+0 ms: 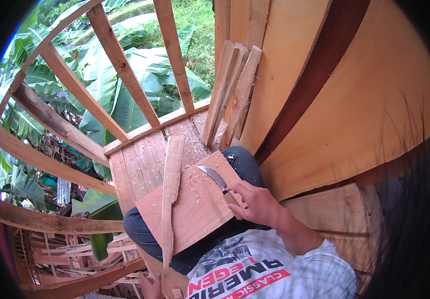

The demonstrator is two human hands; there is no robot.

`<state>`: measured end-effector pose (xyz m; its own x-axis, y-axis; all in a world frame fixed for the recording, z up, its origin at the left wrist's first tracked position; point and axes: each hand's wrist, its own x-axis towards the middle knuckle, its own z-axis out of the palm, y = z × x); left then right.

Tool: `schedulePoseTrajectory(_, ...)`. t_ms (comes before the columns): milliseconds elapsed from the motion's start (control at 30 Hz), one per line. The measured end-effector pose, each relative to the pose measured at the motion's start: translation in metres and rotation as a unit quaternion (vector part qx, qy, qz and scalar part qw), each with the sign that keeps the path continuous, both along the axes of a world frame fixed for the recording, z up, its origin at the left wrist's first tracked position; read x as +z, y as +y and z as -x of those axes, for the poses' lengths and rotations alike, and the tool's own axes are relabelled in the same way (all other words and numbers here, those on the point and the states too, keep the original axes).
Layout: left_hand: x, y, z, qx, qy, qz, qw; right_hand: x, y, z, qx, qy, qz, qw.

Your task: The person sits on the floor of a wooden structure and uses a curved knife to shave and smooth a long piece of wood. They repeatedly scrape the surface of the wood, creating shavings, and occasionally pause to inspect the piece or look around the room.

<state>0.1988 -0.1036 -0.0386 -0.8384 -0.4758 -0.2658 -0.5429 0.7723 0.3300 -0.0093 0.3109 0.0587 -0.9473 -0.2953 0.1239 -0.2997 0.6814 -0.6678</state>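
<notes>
A flat wooden board (202, 209) lies across my lap, dotted with shavings. On its right part rests a knife (215, 177) with a curved blade pointing to the far left. My right hand (255, 202) is closed on its wooden handle, with thumb and fingers on either side. A long, rough-edged wood strip (172, 184) lies over the board's left part, reaching past its far and near edges. Near the lower edge, my left hand (151, 287) is by the strip's near end, partly cut off by the picture's edge. Its visible fingers are apart and hold nothing.
Several wooden sticks (227, 94) lean against the plywood wall (289, 65) at the far right. Shavings litter the plank floor (137, 159). A slatted wooden railing (122, 67) curves along the far and left sides, with banana leaves beyond. Loose lumber (85, 251) lies below at the left.
</notes>
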Motion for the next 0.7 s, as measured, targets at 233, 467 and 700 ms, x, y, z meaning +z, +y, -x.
schedulePoseTrajectory(233, -0.042, -0.073, 0.070, -0.028, 0.156, -0.073, 0.985, 0.078, 0.053, -0.029, -0.039, 0.224, 0.052, 0.972)
schedulePoseTrajectory(467, 0.111, 0.016, 0.276, -0.197, 0.199, -0.093, 0.955, 0.170, 0.086, -0.110, -0.220, 0.354, -0.083, 0.905)
schedulePoseTrajectory(700, 0.055, 0.004, 0.402, -0.152, 0.070, -0.402, 0.900, 0.256, 0.119, -0.144, -0.365, 0.383, -0.203, 0.824)
